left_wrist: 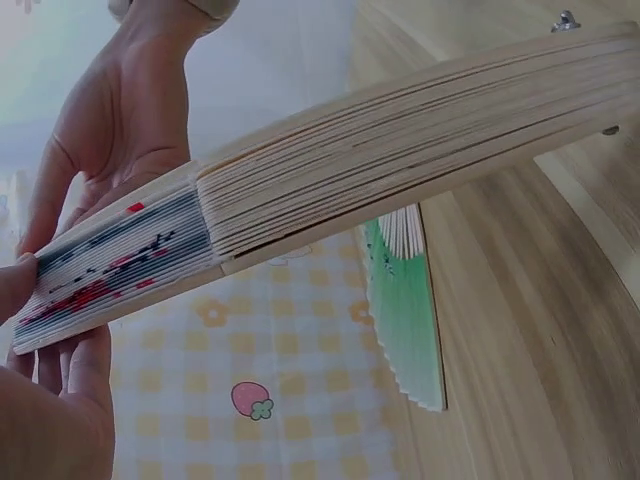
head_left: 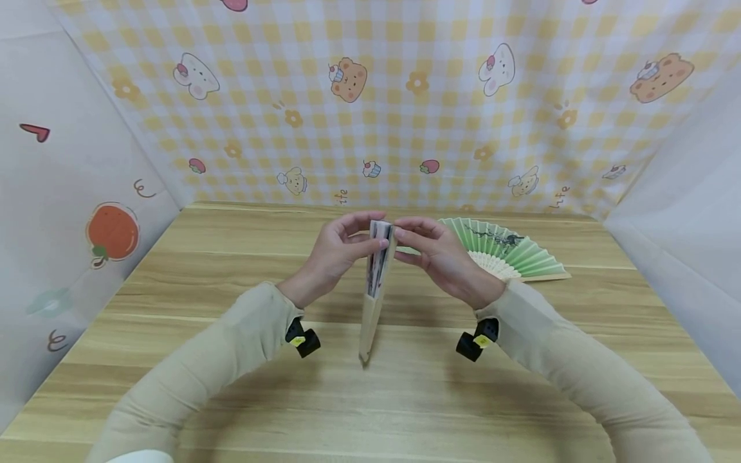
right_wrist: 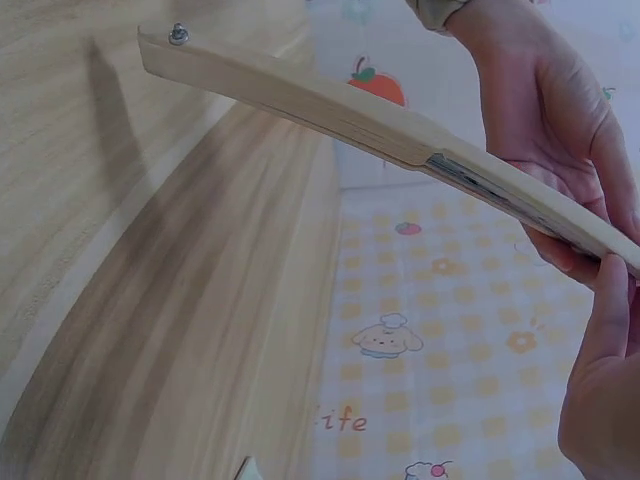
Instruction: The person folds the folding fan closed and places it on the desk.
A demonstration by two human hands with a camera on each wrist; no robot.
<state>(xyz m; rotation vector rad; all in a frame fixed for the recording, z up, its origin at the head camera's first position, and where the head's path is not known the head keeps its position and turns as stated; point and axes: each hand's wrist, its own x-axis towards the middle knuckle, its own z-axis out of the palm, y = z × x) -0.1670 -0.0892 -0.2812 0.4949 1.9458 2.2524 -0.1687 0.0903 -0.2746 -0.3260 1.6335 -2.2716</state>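
Observation:
A folded hand fan [head_left: 372, 315] stands nearly upright in the middle, its riveted end down near the table and tilted slightly toward me. Wooden ribs [left_wrist: 420, 140] and a pleated leaf with red and dark printing [left_wrist: 120, 265] show from the side in the left wrist view. My left hand [head_left: 332, 251] pinches the leaf end between thumb and fingers. From the other side, my right hand [head_left: 442, 257] grips the same end, thumb and fingertips at the outer wooden rib [right_wrist: 510, 195].
An open green fan [head_left: 503, 247] lies on the wooden table [head_left: 289, 411] at the back right, partly behind my right hand. A yellow checked cloth [head_left: 382, 128] hangs along the table's far edge, with pale sheets at both sides.

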